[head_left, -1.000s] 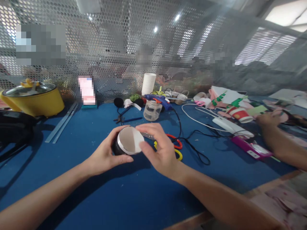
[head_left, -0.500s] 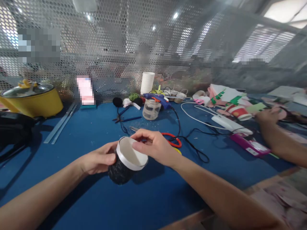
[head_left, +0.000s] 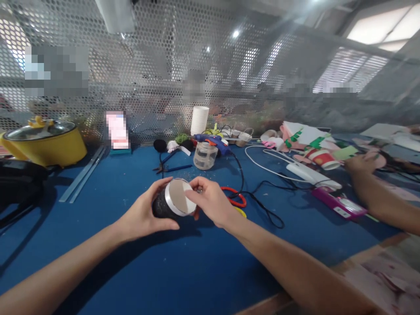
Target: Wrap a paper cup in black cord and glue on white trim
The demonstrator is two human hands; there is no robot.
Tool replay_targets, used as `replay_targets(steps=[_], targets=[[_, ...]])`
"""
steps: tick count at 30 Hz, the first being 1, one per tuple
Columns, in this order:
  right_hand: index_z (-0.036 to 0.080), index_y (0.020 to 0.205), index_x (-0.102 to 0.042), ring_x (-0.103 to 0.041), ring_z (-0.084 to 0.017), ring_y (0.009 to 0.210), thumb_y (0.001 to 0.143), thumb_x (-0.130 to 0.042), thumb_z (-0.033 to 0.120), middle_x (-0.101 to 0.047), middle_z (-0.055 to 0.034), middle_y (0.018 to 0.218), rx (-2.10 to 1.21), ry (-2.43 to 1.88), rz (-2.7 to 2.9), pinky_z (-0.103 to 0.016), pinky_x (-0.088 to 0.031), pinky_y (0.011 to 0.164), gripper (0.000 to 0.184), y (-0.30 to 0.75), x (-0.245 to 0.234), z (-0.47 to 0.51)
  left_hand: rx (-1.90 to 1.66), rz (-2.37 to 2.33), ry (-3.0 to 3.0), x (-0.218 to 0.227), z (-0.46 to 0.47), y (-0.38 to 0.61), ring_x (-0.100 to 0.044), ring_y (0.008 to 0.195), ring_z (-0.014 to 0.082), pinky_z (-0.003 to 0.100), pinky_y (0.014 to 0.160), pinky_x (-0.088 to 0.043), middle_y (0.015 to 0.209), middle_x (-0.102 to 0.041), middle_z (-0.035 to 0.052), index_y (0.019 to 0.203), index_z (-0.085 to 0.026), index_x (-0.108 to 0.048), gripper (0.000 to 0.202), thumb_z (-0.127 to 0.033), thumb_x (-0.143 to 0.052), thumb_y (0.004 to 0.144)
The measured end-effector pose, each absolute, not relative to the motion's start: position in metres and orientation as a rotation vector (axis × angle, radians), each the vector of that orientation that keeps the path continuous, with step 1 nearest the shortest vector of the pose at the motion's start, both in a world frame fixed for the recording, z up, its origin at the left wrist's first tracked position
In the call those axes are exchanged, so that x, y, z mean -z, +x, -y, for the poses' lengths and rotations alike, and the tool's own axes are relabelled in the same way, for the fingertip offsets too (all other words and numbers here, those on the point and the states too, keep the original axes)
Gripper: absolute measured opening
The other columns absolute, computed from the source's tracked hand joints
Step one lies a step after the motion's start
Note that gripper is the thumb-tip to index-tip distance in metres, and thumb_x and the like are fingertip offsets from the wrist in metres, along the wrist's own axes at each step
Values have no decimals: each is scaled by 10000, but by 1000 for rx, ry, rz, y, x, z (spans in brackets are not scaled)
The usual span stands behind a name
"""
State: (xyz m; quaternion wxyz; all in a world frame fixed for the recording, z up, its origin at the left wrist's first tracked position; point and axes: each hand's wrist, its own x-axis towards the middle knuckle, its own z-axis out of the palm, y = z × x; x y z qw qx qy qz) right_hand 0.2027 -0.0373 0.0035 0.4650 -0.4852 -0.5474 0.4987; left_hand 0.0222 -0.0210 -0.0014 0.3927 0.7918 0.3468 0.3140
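A paper cup point(head_left: 161, 206) with a dark wrapping and a shiny white band around its rim is held above the blue table, tilted with its pale opening to the right and towards me. My left hand point(head_left: 146, 210) curves round the dark side, fingers over the top and thumb stretched out below. At the rim's right side, my right hand point(head_left: 210, 199) grips the edge, thumb by the opening and fingers behind. Scissors with red handles point(head_left: 238, 197) lie just beyond my right hand, partly hidden.
A blue glue gun point(head_left: 215, 142) rests on a clear jar point(head_left: 205, 156), its black cable trailing right. Pliers point(head_left: 160, 167) lie left of the jar. A yellow pot point(head_left: 49, 144) stands at left, a power strip point(head_left: 311, 176) at right. Another person's hand point(head_left: 361, 166) is at far right.
The cup has been turned and tipped, so its opening faces more to the right. My left hand has shifted around it, its thumb now lower. My right hand remains at the rim.
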Motion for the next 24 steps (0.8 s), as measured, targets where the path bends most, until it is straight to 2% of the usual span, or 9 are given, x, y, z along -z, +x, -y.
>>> replay_targets(steps=[3, 6, 9, 12, 15, 17, 20, 22, 24], targets=[[183, 696, -439, -495, -78, 310, 697, -544, 218, -493, 83, 455, -1288, -1187, 1336, -176, -406, 282, 111, 199, -4, 39, -683, -946, 2127, -2, 23, 23, -570, 988, 254, 389, 860, -452, 1089, -608, 105, 1174, -161, -417, 710, -406, -707, 575], [176, 679, -457, -497, -77, 316, 679, -562, 224, -502, 79, 452, -1270, -1119, 1271, -175, -407, 285, 116, 200, -5, 36, -465, -1000, 2208, -9, 17, 18, -620, 793, 217, 308, 680, -498, 882, -672, 52, 1020, -146, -540, 536, -405, -692, 577], [171, 672, -480, -487, -72, 314, 667, -571, 220, -507, 73, 450, -1247, -1038, 1116, -174, -399, 282, 103, 205, -8, 29, -298, -1235, 2334, -16, 7, 9, -592, 549, 171, 250, 505, -436, 586, -642, 6, 690, -152, -605, 234, -381, -626, 644], [174, 670, -483, -481, -69, 317, 683, -540, 192, -500, 69, 427, -1309, -1027, 1001, -166, -387, 287, 61, 208, -11, 23, -355, -1480, 2397, -22, -4, 0, -560, 455, 144, 246, 495, -412, 460, -588, -14, 573, -183, -574, 251, -348, -498, 747], [172, 672, -478, -493, -75, 329, 697, -519, 167, -504, 59, 420, -1330, -1041, 1006, -166, -392, 297, 48, 207, -13, 21, -595, -1654, 2409, -27, -14, -8, -614, 562, 178, 279, 562, -456, 563, -642, 18, 634, -193, -585, 250, -335, -435, 773], [170, 675, -475, -503, -81, 332, 699, -518, 148, -517, 53, 430, -1314, -1049, 1040, -173, -403, 301, 54, 203, -13, 21, -783, -1556, 2383, -32, -18, -11, -638, 785, 223, 313, 627, -493, 886, -672, 93, 841, -166, -604, 273, -374, -445, 762], [174, 684, -465, -518, -90, 334, 701, -526, 127, -515, 63, 442, -1274, -1056, 1110, -188, -430, 312, 79, 195, -14, 23, -751, -1130, 2200, -42, -15, -8, -565, 1041, 244, 362, 786, -490, 1209, -534, 164, 1154, -142, -453, 506, -466, -451, 765], [179, 687, -456, -526, -94, 336, 707, -529, 123, -509, 71, 453, -1253, -1060, 1166, -199, -446, 321, 94, 189, -15, 24, -639, -893, 2144, -49, -8, -1, -512, 1117, 242, 381, 883, -442, 1266, -486, 177, 1234, -148, -360, 628, -473, -524, 722], [183, 688, -450, -529, -100, 336, 721, -515, 117, -503, 75, 457, -1242, -1067, 1225, -212, -456, 327, 98, 187, -18, 25, -604, -876, 2215, -52, 1, 10, -482, 1140, 256, 400, 942, -391, 1251, -494, 173, 1275, -139, -286, 855, -410, -696, 575]])
